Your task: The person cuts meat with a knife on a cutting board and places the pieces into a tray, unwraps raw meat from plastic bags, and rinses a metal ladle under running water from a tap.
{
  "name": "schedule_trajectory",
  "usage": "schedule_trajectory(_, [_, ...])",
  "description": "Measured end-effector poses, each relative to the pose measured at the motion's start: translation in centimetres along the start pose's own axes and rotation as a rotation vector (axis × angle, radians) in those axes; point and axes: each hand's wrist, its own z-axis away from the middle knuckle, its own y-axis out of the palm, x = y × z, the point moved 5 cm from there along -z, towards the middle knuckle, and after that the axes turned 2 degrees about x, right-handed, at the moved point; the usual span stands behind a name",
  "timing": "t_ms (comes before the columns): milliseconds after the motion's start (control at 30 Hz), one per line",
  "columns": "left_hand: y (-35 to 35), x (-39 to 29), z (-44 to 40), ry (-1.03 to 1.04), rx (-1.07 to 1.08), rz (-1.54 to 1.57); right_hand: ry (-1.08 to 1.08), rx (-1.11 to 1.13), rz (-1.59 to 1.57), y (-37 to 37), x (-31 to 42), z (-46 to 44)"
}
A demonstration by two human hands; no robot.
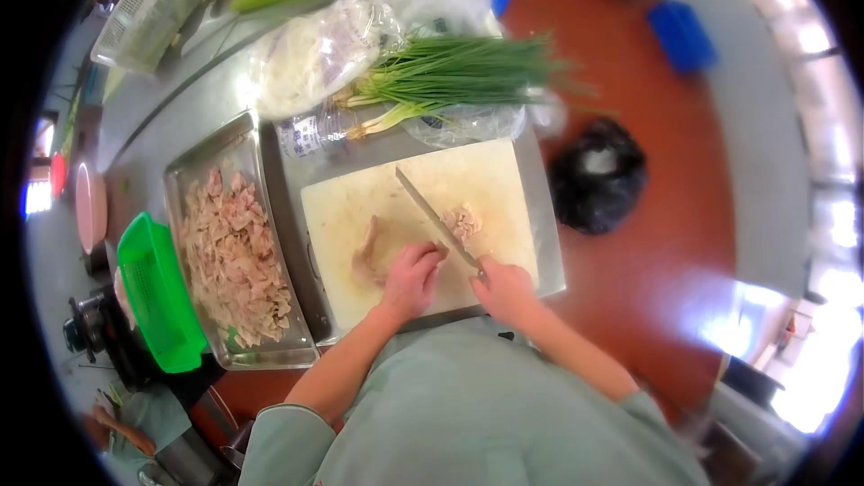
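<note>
My right hand (pixel 506 290) is closed around the handle of a long knife (pixel 423 196), whose blade slants up and to the left over a pale cutting board (pixel 495 166). Beside the blade, my left hand (pixel 412 281) has its fingers bent together, pressing on meat that they mostly hide. A strip of pale meat (pixel 364 259) lies on the board just left of that hand. To the right of the blade is a small heap of cut meat (pixel 463 223).
Left of the board stands a metal tray (pixel 310 358) of meat pieces, with a green basket (pixel 166 306) beyond. Spring onions (pixel 459 72) and a plastic bag (pixel 310 58) lie behind the board. A black bag (pixel 598 189) is at right. Another person (pixel 148 423) works at lower left.
</note>
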Motion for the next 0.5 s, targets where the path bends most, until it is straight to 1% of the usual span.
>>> schedule_trajectory(67, [-0.3, -0.4, -0.5, -0.034, 0.022, 0.054, -0.017, 0.025, -0.001, -0.4, 0.4, 1.8])
schedule_trajectory(167, [0.0, 0.1, -0.5, -0.02, 0.019, 0.042, -0.035, 0.032, 0.063, -0.8, 0.6, 3.6])
schedule_trajectory(267, [0.0, 0.3, -0.4, -0.016, 0.027, 0.044, 0.015, 0.077, 0.095, -1.5, 1.4, 4.2])
schedule_trajectory(367, [1.2, 1.6, 0.0, -0.009, 0.05, 0.014, -0.06, -0.03, 0.146, 2.4, 0.4, 0.0])
schedule_trajectory(433, [1.0, 1.3, -0.4, 0.023, 0.068, -0.003, -0.088, -0.05, 0.143, 2.4, 1.3, -3.1])
schedule_trajectory(500, [0.4, 1.0, -0.1, 0.032, 0.066, -0.004, -0.071, -0.058, 0.099, 2.1, 1.7, -3.3])
